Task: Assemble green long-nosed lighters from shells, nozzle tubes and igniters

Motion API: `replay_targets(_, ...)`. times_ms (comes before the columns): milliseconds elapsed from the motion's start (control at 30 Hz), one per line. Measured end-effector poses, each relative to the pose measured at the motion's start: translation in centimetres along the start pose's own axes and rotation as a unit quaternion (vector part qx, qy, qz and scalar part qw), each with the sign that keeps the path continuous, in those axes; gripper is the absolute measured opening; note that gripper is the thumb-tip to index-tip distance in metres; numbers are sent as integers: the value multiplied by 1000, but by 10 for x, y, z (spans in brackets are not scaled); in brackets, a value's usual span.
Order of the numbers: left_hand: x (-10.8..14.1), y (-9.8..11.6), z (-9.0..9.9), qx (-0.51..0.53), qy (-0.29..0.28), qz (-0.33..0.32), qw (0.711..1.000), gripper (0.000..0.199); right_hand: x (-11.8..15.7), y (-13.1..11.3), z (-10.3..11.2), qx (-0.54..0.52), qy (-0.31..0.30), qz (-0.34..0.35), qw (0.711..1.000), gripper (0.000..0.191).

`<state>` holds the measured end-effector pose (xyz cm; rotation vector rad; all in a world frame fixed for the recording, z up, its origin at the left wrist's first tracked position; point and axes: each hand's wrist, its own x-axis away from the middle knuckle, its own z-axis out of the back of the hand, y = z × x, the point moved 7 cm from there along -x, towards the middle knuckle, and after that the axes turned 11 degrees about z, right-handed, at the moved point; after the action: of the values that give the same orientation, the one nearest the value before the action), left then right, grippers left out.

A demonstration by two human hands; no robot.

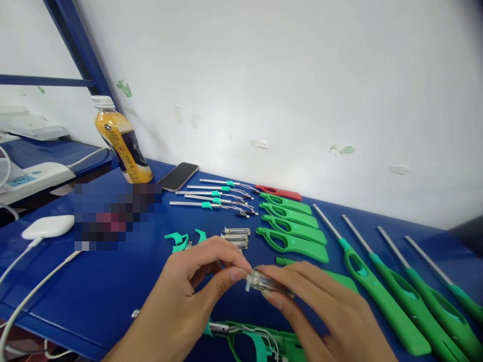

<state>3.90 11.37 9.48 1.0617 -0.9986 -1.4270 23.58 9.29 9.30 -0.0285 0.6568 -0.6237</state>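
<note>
Over the front of the blue table, my right hand (pixel 320 306) grips a small clear lighter fuel tank (pixel 269 282), lying roughly level. Thumb and forefinger of my left hand (pixel 196 289) pinch its valve end, where a pale tip shows; the fingertips hide the contact. Below my hands an opened green lighter shell (pixel 289 342) holds white wires, a metal tube and a teal trigger (pixel 256 347), partly covered by my right hand. Just beyond my left hand lie several more clear fuel tanks (pixel 237 232) and loose teal triggers (pixel 177 241).
Metal lighter tubes with wires (pixel 204 194) lie in a row at the back, beside green shell halves (pixel 294 246) and a red one (pixel 281 192). Several whole green lighters (pixel 388 306) lie at right. A phone (pixel 180 177), bottle (pixel 123 146) and white cabled case (pixel 49 226) are left.
</note>
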Motion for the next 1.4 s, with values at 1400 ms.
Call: replay_targets(1400,12,-8,-3,78,-51,20,995,27,-2,-4,-6,-16,-29,22,999,31)
